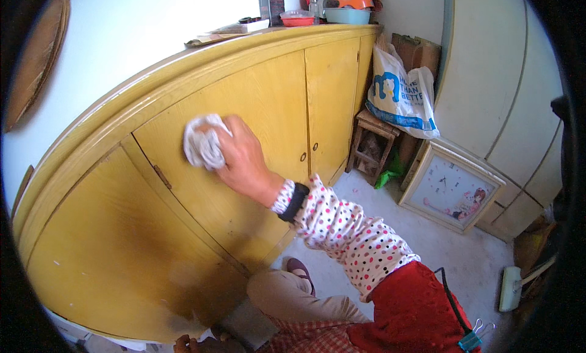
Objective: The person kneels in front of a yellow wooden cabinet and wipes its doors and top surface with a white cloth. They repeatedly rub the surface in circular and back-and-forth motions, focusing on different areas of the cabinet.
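Note:
My right hand (247, 163) is closed around a crumpled whitish cloth (201, 147). The cloth is against the upper left part of a yellow wooden cabinet door (256, 101), above and to the right of its hinge (162, 176). A spotted sleeve cover with a dark band at the wrist covers the forearm. At the bottom edge my left hand (197, 344) shows only in part, in shadow below the cabinet's left panel (119, 243); whether it holds anything is hidden. Two small ring pulls (303, 157) (315, 146) sit beside the gap between the doors.
A blue basin (348, 16), a red container (297, 19) and a black box (271, 7) stand on the cabinet top. Right of it, a plastic bag (403, 96) rests on a wooden stool (377, 124). A framed clock (453, 186) leans by the wall, and a brush head (509, 289) is lower right.

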### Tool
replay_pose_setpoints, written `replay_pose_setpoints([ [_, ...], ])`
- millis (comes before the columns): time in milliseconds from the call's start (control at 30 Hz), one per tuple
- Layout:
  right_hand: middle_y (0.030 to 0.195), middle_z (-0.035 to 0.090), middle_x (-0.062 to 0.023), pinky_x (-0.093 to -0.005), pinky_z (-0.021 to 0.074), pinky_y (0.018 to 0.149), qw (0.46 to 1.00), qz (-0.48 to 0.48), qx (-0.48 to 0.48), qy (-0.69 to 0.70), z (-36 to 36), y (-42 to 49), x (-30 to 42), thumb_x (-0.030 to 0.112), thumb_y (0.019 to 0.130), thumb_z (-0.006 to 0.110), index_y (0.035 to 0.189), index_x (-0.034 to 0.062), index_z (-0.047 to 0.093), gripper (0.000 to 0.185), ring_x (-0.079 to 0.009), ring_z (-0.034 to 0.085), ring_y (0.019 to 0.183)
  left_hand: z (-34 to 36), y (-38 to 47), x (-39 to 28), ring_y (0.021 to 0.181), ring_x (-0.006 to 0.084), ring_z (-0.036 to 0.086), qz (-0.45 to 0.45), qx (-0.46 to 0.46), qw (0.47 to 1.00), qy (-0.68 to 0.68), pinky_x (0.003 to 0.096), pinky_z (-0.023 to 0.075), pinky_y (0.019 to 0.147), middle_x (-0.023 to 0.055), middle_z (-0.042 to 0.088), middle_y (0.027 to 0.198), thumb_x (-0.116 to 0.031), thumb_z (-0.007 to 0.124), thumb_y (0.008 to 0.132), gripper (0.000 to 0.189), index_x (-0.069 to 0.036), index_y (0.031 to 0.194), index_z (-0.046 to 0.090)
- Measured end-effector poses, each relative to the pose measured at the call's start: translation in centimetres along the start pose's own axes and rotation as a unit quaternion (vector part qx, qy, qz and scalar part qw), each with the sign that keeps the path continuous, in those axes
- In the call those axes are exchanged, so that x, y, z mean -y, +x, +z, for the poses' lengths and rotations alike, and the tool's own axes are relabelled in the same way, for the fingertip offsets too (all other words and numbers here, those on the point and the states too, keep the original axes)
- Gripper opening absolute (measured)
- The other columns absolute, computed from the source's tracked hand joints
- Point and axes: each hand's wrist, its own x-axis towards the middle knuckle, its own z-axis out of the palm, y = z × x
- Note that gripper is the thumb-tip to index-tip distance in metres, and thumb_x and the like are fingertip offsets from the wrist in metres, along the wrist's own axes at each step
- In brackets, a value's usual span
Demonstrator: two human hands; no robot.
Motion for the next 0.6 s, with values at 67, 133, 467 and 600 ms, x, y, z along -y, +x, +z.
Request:
replay_pose_setpoints([
  [67,0.094,0.049,-0.0169,-0.0483,0.0457,0.074,1.0,0.001,-0.016,-0.009,0.1,1.2,0.1,-0.003,0.066,0.07,0.114,0.0107,0.063,0.051,-0.0392,0.053,0.09,0.1,-0.9,-0.2,0.102,0.0378,0.067,0.007,-0.017,1.0,-0.008,0.0439,0.0526,0.091,0.0199,0.071,0.114,-0.036,0.064,0.096,0.04,-0.004,0.12,0.069],
  [133,0.095,0.05,-0.0165,-0.0477,0.0463,0.074,0.999,-0.004,-0.011,-0.036,0.2,1.3,-0.2,-0.001,0.064,0.073,0.115,0.0122,0.063,0.053,-0.0386,0.053,0.09,-0.4,-1.5,-0.6,0.102,0.0385,0.066,0.001,-0.019,1.0,-0.018,0.0438,0.0528,0.09,0.0198,0.071,0.114,-0.035,0.063,0.096,0.04,-0.004,0.119,0.069],
  [467,0.1,0.054,-0.0156,-0.0466,0.0479,0.079,0.995,-0.007,0.094,-0.026,0.2,-6.0,-2.5,0.003,0.069,0.075,0.117,0.0144,0.062,0.051,-0.0379,0.056,0.096,-1.2,2.5,-0.1,0.095,0.0388,0.069,0.026,-0.007,1.0,0.004,0.0448,0.0548,0.085,0.022,0.072,0.108,-0.033,0.064,0.096,0.037,-0.002,0.116,0.071],
  [600,0.099,0.054,-0.0165,-0.0463,0.0474,0.077,1.0,-0.007,0.002,-0.02,-0.1,-1.3,-1.1,0.001,0.07,0.072,0.116,0.0139,0.063,0.049,-0.0386,0.056,0.094,-0.2,1.2,0.5,0.094,0.0389,0.069,0.024,-0.009,1.0,0.003,0.045,0.0553,0.083,0.022,0.072,0.108,-0.034,0.063,0.096,0.037,-0.003,0.116,0.071],
])
